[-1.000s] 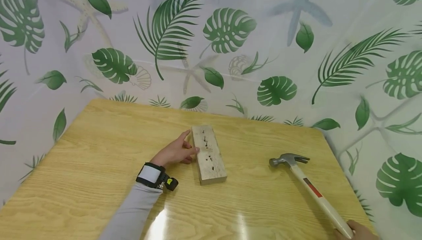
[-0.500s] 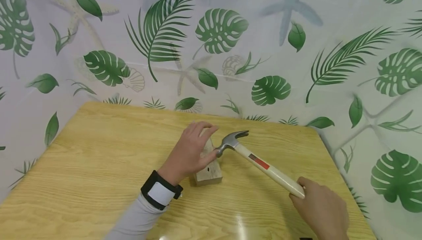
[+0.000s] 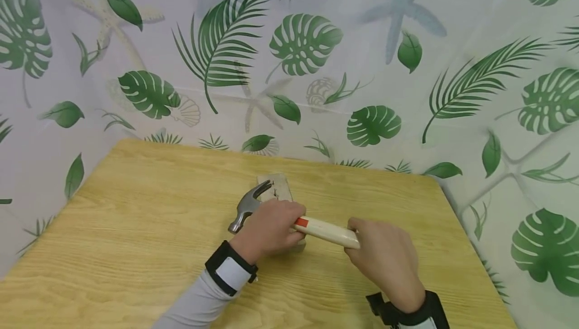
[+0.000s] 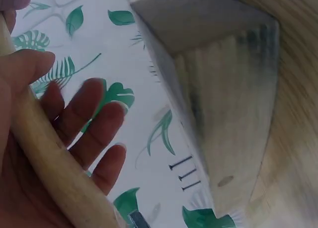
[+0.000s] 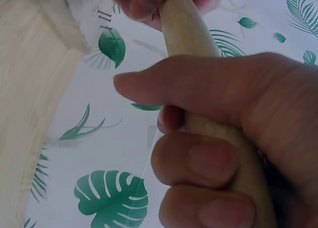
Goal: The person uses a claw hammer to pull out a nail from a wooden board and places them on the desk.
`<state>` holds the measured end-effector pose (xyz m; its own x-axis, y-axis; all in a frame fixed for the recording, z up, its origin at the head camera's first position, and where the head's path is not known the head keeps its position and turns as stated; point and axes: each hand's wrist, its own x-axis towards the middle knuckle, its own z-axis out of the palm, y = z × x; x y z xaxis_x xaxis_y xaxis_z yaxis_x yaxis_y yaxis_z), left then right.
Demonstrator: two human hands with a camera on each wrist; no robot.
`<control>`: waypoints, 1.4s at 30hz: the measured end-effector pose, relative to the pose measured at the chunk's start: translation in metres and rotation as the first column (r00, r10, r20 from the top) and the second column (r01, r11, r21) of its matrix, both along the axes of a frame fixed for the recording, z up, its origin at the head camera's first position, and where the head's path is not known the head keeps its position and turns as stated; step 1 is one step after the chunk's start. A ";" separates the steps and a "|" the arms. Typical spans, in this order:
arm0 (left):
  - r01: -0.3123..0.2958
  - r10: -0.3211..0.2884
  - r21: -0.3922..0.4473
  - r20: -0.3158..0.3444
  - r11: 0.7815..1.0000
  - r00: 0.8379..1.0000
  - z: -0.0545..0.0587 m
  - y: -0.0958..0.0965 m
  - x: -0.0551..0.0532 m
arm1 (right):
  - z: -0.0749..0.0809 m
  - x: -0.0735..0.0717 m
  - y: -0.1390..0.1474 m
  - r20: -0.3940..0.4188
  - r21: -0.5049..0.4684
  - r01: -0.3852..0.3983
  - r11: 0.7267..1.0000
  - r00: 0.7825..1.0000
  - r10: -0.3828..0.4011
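"One hammer (image 3: 312,225), held how?"
"Left hand (image 3: 273,226) curled round it near the head (image 3: 248,206), right hand (image 3: 386,256) gripping farther down."
"And the block (image 3: 281,188)?"
"Beneath the left hand, toward the table's (image 3: 135,218) far edge."

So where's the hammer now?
Below centre in the head view: the hammer is in the left hand and right hand, metal head leftward, overlapping the wooden block.
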<state>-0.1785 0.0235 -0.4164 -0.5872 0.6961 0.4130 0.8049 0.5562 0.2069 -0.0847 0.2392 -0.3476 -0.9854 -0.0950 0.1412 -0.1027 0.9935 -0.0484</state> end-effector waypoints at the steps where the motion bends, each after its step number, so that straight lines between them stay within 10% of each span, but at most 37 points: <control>1: -0.016 0.016 -0.010 0.011 1.000 1.000 -0.001 -0.002 -0.001 | -0.001 -0.002 -0.003 -0.008 -0.002 -0.012 1.000 1.000 0.012; 9: -0.088 0.088 -0.022 0.015 0.996 0.996 0.000 -0.021 -0.011 | 0.002 -0.023 -0.012 -0.090 -0.060 -0.155 0.986 0.985 0.150; 13: -0.131 0.132 0.037 -0.046 0.991 0.990 0.003 -0.031 -0.014 | 0.018 -0.030 -0.008 -0.246 -0.319 -0.307 0.896 0.941 0.235; 19: -0.147 0.156 0.212 -0.025 0.966 0.988 0.008 -0.038 -0.017 | 0.050 -0.034 0.000 -0.533 -0.585 -0.532 0.612 0.821 0.204; 23: -0.213 0.210 0.386 0.049 0.897 0.976 0.013 -0.037 -0.017 | 0.059 -0.042 -0.007 -0.613 -0.731 -0.645 0.222 0.764 0.200; 26: -0.246 0.209 0.499 0.129 0.831 0.969 0.018 -0.034 -0.016 | 0.057 -0.050 -0.025 -0.603 -0.789 -0.615 -0.003 0.773 0.195; 32: -0.186 0.085 0.556 0.202 0.810 0.976 0.023 -0.022 -0.009 | 0.053 -0.061 -0.066 -0.570 -0.822 -0.548 -0.154 0.794 0.213; 35: -0.140 0.028 0.554 0.207 0.821 0.978 0.021 -0.016 -0.004 | 0.051 -0.066 -0.084 -0.657 -0.752 -0.626 -0.204 0.735 0.166; 42: -0.044 -0.066 0.539 0.183 0.841 0.981 0.017 -0.005 0.004 | 0.049 -0.062 -0.113 -0.762 -0.490 -0.754 -0.438 0.614 -0.205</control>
